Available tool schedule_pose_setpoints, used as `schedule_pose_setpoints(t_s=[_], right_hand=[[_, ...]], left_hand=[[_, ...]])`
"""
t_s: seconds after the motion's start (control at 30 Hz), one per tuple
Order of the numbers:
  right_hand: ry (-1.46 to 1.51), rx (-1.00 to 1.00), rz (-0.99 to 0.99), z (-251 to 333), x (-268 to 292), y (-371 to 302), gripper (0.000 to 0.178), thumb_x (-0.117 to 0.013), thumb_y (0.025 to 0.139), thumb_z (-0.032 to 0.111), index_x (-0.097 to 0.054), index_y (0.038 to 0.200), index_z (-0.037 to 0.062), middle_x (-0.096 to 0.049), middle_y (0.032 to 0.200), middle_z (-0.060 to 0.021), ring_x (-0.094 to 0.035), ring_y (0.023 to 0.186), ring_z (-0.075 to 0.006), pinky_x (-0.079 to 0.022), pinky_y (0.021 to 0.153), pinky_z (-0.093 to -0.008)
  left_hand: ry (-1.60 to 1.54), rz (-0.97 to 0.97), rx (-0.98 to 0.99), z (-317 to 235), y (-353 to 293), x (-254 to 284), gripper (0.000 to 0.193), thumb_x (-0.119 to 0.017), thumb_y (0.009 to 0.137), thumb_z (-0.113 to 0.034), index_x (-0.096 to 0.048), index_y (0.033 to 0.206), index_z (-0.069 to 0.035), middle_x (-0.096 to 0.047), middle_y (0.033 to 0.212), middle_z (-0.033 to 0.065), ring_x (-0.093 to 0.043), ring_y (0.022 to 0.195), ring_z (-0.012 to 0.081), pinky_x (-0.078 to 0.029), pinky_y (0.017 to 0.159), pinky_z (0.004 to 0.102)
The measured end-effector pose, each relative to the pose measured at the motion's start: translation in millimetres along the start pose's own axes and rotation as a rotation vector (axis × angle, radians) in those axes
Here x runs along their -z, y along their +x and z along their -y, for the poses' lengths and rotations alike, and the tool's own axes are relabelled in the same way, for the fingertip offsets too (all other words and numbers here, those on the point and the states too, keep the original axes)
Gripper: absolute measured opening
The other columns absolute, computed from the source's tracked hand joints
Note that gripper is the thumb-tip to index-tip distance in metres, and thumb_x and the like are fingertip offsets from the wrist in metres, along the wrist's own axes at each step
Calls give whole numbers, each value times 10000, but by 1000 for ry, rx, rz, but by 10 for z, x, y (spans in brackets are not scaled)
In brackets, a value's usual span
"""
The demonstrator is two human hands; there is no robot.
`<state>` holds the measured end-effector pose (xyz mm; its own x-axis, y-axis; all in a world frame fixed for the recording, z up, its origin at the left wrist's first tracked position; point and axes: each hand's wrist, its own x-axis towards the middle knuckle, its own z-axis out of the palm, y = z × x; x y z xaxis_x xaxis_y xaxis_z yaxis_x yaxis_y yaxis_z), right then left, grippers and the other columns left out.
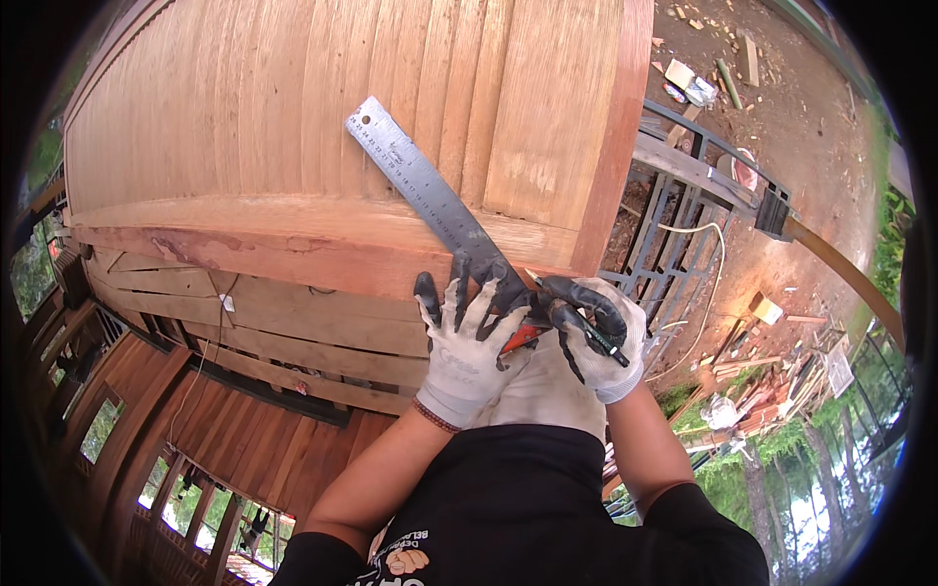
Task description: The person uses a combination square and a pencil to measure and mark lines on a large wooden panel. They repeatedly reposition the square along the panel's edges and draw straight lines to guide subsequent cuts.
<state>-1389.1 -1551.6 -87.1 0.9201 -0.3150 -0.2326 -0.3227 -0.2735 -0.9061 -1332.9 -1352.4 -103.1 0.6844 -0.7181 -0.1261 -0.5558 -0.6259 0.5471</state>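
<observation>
A carpenter's square with a metal ruler blade [415,178] lies slantwise across a panelled wooden door [547,117], near its near right corner. Its stock [523,337], partly red, shows under my left hand [464,356], whose gloved fingers are spread over the lower blade and grip the square against the door's near edge. In my right hand [611,332], also gloved, a dark pencil [604,347] is pinched, its tip close to the blade's lower end at the door's edge. Both gloves are white with black-coated fingers.
Below the door's near edge are wooden boards [322,327] and a reddish plank floor [254,425]. To the right stand a grey metal frame [674,210] and a pale cable [721,264]. Wood scraps [752,361] litter the dirt ground beyond.
</observation>
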Motion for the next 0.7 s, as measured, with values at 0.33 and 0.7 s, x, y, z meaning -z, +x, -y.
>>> schedule_pose_setpoints(t_s=[0.33,0.7], right_hand=[[-65,68,97,75,0,142,340,-773,727,65,-754,1064,35,-746,977,-138,-712,867,-330,-573,776,-410],[-178,102,137,26,216,-110,232,-788,721,113,-728,941,65,-734,921,-135,-704,827,-346,-561,775,-430]], left_hand=[[-70,40,47,11,-13,42,652,-845,691,-381,-676,1295,-202,-461,1477,103,-227,1509,468,-88,1161,777],[-10,-44,8,-26,-4,-8,633,-874,608,-367,-673,1174,-167,-461,1384,111,-278,1485,455,-97,1192,743]])
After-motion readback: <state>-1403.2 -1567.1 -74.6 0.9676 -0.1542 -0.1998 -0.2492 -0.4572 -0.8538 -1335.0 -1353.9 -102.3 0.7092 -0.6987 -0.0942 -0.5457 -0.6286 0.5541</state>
